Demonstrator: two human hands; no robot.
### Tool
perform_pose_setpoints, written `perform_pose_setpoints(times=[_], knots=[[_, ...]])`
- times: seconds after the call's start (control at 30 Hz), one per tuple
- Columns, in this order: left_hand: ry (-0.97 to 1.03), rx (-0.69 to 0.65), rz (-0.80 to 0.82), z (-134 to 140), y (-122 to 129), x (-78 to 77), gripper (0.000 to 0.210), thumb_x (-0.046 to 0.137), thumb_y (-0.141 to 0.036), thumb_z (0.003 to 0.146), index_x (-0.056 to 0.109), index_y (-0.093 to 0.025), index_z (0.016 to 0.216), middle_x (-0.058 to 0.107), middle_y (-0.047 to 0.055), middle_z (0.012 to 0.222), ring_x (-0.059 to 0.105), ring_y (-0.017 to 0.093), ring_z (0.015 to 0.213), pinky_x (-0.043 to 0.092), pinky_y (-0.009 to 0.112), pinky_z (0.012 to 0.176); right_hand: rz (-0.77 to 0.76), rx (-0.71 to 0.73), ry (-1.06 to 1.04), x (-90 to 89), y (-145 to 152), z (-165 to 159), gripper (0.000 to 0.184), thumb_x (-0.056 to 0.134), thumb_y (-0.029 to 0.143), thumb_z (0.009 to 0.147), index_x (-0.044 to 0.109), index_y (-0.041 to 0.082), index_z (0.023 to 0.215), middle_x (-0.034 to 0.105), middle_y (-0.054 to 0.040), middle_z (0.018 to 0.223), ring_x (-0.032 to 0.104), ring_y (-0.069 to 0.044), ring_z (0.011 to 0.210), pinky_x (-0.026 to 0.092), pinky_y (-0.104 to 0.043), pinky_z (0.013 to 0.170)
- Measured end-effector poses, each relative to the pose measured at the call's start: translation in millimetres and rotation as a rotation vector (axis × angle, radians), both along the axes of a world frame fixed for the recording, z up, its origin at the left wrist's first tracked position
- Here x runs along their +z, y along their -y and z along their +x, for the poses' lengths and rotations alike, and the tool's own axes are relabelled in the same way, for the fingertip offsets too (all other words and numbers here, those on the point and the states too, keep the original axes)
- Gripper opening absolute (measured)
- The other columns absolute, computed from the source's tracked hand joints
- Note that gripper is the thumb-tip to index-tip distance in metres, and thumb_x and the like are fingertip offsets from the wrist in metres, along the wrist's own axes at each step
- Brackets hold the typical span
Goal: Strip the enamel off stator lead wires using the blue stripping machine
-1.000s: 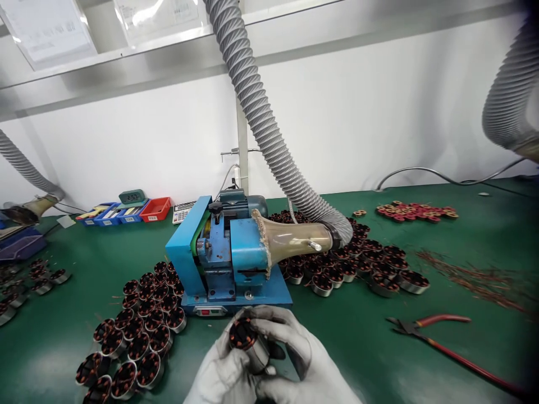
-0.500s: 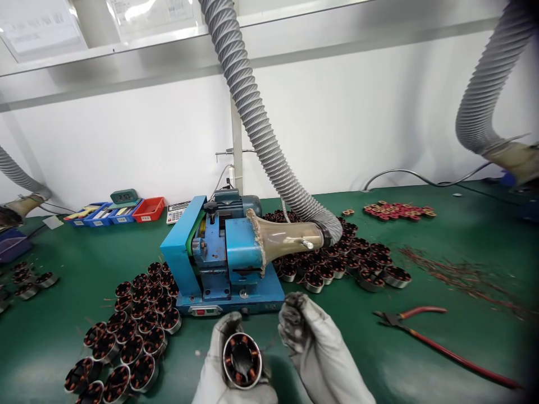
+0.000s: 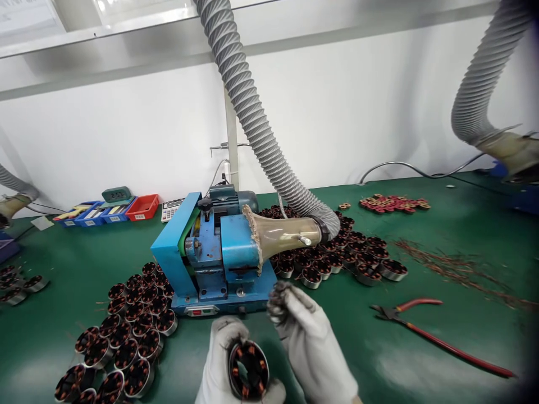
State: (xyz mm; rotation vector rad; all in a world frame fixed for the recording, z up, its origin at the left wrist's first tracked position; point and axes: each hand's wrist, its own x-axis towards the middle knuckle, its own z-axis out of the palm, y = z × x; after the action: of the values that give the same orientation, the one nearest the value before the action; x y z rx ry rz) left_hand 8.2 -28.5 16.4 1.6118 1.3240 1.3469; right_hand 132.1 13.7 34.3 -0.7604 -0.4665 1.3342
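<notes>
In a white glove, my left hand [image 3: 219, 359] is wrapped round a motor stator [image 3: 261, 365], a metal ring with copper windings inside and a hole through the middle. The ring's open face is turned toward me. To the right and slightly higher is my right hand [image 3: 309, 336], also gloved, apart from the stator. Its blackened fingertips are pinched together, and I cannot make out what lies between them. Just behind both hands stands a blue belt-driven machine [image 3: 242, 241] with a motor and a red switch at its front.
Groups of stators [image 3: 141, 325] stand left of the machine, and more stators [image 3: 324, 266] behind it. Red-handled cutting pliers [image 3: 446, 339] lie at right, near loose copper wire ends [image 3: 446, 269] and reddish rings [image 3: 393, 203]. A grey hose [image 3: 256, 106] hangs down to the machine's funnel.
My left hand has shifted slightly right and down with the stator, which has turned a little. My right hand has moved left, nearer to it. The camera view has shifted slightly.
</notes>
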Motion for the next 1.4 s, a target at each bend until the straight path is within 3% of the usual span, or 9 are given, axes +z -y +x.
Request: perform_pose_setpoints(times=[0.17,0.33,0.43,0.77,0.97,1.1,1.2,1.33,1.4], knots=[[0.023,0.036,-0.001,7,-29,-15.7,0.043,0.061,-0.02,0.064,0.048,-0.022,0.105,0.056,0.008,0.104,0.059,0.023,0.095,0.048,0.035,0.082,0.117,0.111,0.391,-20.7,-1,-17,0.026,0.074,0.036,0.058,0.073,0.018,0.076,0.072,-0.009,0.081,0.065,-0.024,0.078,0.053,-0.034,0.073],[0.113,0.08,-0.183,16,-62,-31.5,0.044,0.059,-0.03,0.07,0.044,-0.018,0.11,0.057,0.012,0.11,0.057,0.025,0.101,0.045,0.039,0.089,-0.002,0.09,0.368,-37.5,-29,-27,0.024,0.069,0.033,0.063,0.071,0.016,0.08,0.072,-0.0093,0.085,0.065,-0.025,0.082,0.05,-0.038,0.081],[0.207,0.077,-0.18,22,-77,-34.3,0.041,0.059,-0.027,0.069,0.046,-0.018,0.107,0.058,0.011,0.109,0.058,0.024,0.101,0.044,0.038,0.091,-0.019,0.062,0.346,-42.5,-45,-27,0.022,0.067,0.033,0.065,0.071,0.016,0.079,0.072,-0.0089,0.086,0.065,-0.024,0.082,0.049,-0.038,0.082],[0.215,0.151,-0.169,31,-86,-28.5,0.034,0.059,-0.017,0.067,0.053,-0.019,0.1,0.059,0.009,0.102,0.058,0.022,0.098,0.043,0.037,0.091,-0.028,0.058,0.308,-42.3,-52,-23,0.021,0.066,0.033,0.067,0.072,0.017,0.079,0.073,-0.0079,0.083,0.066,-0.023,0.081,0.05,-0.036,0.081],[0.18,0.101,-0.172,27,-68,-26.6,0.034,0.058,-0.023,0.07,0.049,-0.019,0.103,0.058,0.009,0.104,0.058,0.022,0.096,0.045,0.036,0.087,0.016,0.018,0.425,-44.0,-34,-23,0.02,0.064,0.032,0.069,0.072,0.017,0.079,0.072,-0.0084,0.079,0.067,-0.023,0.075,0.053,-0.033,0.074],[0.139,0.015,-0.133,13,-39,-29.3,0.047,0.068,-0.026,0.061,0.05,-0.02,0.103,0.059,0.008,0.102,0.06,0.024,0.093,0.049,0.033,0.082,0.183,-0.038,0.57,-50.3,-6,-19,0.019,0.062,0.033,0.071,0.073,0.02,0.08,0.073,-0.0091,0.083,0.067,-0.024,0.078,0.055,-0.031,0.071],[0.147,-0.055,-0.126,0,-24,-29.4,0.047,0.064,-0.028,0.068,0.048,-0.022,0.113,0.055,0.01,0.111,0.058,0.023,0.099,0.049,0.032,0.085,0.266,0.003,0.596,-49.1,10,-19,0.021,0.062,0.034,0.073,0.073,0.023,0.087,0.072,-0.0088,0.093,0.066,-0.025,0.087,0.054,-0.032,0.077],[0.003,-0.069,-0.038,-22,-14,-21.9,0.042,0.065,-0.022,0.068,0.052,-0.023,0.108,0.052,0.009,0.114,0.055,0.023,0.106,0.047,0.034,0.089,0.177,0.131,0.512,-45.1,18,-27,0.031,0.058,0.043,0.077,0.069,0.022,0.097,0.069,-0.0092,0.105,0.063,-0.026,0.097,0.051,-0.035,0.086],[-0.18,0.022,0.053,-43,-8,-13.8,0.044,0.07,-0.019,0.062,0.054,-0.023,0.103,0.054,0.008,0.108,0.056,0.023,0.102,0.048,0.034,0.087,0.086,0.155,0.518,-49.7,17,-32,0.036,0.058,0.047,0.075,0.069,0.02,0.096,0.069,-0.0103,0.105,0.063,-0.028,0.099,0.048,-0.038,0.089]])
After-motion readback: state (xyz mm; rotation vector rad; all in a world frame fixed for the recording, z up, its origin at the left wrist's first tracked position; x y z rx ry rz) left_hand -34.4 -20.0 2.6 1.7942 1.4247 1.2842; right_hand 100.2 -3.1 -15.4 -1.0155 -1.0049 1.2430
